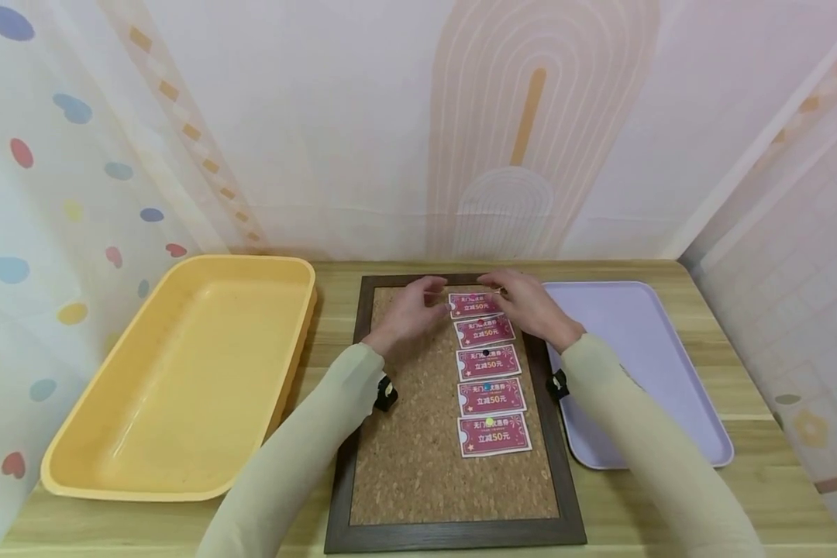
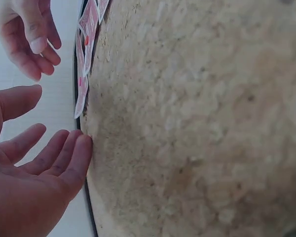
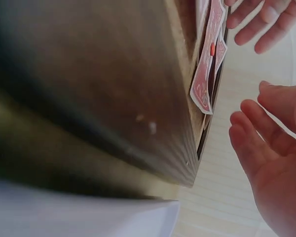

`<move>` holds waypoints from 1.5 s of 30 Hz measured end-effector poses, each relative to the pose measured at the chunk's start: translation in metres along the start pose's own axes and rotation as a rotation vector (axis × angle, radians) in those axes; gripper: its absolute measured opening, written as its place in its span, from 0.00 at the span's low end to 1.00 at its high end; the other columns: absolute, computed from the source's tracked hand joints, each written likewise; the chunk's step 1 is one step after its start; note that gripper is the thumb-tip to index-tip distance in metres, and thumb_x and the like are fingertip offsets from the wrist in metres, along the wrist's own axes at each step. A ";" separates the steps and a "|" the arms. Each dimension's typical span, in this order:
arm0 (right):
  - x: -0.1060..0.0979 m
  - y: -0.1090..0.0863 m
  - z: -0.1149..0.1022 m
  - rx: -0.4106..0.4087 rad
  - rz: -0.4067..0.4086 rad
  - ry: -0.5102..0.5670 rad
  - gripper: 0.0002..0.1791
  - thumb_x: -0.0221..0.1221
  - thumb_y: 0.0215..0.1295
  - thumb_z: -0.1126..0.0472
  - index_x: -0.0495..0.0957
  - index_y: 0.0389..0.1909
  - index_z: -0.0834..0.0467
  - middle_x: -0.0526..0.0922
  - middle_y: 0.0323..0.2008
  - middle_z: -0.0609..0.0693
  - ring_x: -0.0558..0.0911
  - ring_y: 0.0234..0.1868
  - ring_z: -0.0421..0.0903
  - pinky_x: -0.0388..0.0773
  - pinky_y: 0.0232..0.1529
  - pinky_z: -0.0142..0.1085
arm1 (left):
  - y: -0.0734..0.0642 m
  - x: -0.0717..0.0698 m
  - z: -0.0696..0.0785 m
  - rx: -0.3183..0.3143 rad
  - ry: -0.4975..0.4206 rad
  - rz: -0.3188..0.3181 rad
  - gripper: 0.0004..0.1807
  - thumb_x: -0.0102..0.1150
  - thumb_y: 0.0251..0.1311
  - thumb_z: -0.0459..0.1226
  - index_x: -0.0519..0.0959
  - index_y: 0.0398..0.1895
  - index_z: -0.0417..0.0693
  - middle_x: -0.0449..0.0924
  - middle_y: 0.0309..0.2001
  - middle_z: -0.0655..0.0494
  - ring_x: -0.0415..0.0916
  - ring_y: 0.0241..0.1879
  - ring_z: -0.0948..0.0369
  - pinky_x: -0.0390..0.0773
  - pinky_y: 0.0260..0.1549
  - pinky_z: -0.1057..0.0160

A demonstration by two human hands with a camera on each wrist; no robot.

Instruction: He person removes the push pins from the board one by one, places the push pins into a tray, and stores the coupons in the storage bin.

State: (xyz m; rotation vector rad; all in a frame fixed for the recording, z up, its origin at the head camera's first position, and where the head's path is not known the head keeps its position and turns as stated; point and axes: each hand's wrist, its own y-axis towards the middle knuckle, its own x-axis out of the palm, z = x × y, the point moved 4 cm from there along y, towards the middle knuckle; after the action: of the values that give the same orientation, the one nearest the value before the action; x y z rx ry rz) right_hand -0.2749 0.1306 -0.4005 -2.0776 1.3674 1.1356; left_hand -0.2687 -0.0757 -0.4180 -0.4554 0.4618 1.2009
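A cork board (image 1: 404, 465) in a dark wooden frame lies on the table. Several red paper coupons (image 1: 491, 436) run in a column down its right half, with coloured pins such as a black one (image 1: 486, 353) on them. My left hand (image 1: 410, 310) is beside the topmost coupon (image 1: 466, 305), fingers loosely bent and holding nothing. On the other side of that coupon, my right hand (image 1: 530, 306) hovers near its right end, also with nothing in its fingers. Both wrist views show the fingers apart, and the left fingertips are close to the cork.
A deep yellow tray (image 1: 181, 372) stands on the table to the left of the board. To the right lies a shallow lilac tray (image 1: 621, 333), partly under my right forearm. A patterned cloth wall (image 1: 321, 139) rises behind the table.
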 end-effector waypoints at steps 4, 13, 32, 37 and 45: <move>0.002 0.007 0.002 0.023 -0.030 0.017 0.18 0.56 0.78 0.64 0.78 0.65 0.64 0.81 0.61 0.61 0.79 0.62 0.58 0.75 0.63 0.54 | 0.004 0.001 -0.004 -0.024 -0.017 -0.008 0.27 0.58 0.73 0.34 0.69 0.73 0.40 0.74 0.66 0.43 0.73 0.64 0.48 0.74 0.64 0.49; 0.004 0.021 0.005 0.050 -0.105 0.055 0.15 0.57 0.77 0.65 0.81 0.59 0.65 0.85 0.53 0.61 0.83 0.55 0.55 0.78 0.58 0.51 | 0.014 0.003 -0.006 -0.022 0.047 -0.035 0.25 0.59 0.73 0.35 0.72 0.70 0.39 0.78 0.62 0.44 0.76 0.59 0.51 0.76 0.60 0.52; 0.012 0.037 0.011 0.137 -0.175 0.034 0.11 0.59 0.74 0.67 0.85 0.51 0.65 0.85 0.47 0.59 0.80 0.45 0.51 0.78 0.50 0.44 | 0.026 0.020 0.012 -0.050 0.179 0.006 0.23 0.60 0.70 0.31 0.75 0.68 0.41 0.80 0.56 0.45 0.77 0.54 0.52 0.78 0.55 0.54; 0.013 0.040 0.013 0.151 -0.185 0.023 0.09 0.60 0.73 0.67 0.85 0.48 0.65 0.86 0.44 0.57 0.81 0.44 0.50 0.78 0.50 0.43 | 0.030 0.023 0.012 -0.069 0.150 0.040 0.21 0.60 0.71 0.31 0.77 0.66 0.42 0.80 0.54 0.46 0.76 0.50 0.54 0.78 0.51 0.56; 0.013 0.044 0.018 0.176 -0.176 0.034 0.08 0.61 0.72 0.66 0.85 0.46 0.64 0.86 0.43 0.56 0.80 0.43 0.49 0.77 0.48 0.42 | 0.037 0.022 0.008 -0.043 0.096 0.092 0.15 0.59 0.69 0.25 0.82 0.56 0.41 0.82 0.47 0.47 0.78 0.47 0.55 0.78 0.49 0.58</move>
State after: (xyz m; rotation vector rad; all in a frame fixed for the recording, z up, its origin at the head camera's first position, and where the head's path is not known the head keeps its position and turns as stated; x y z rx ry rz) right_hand -0.3189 0.1164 -0.4177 -2.0514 1.2243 0.8792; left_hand -0.2969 -0.0432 -0.4270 -0.5351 0.5448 1.2836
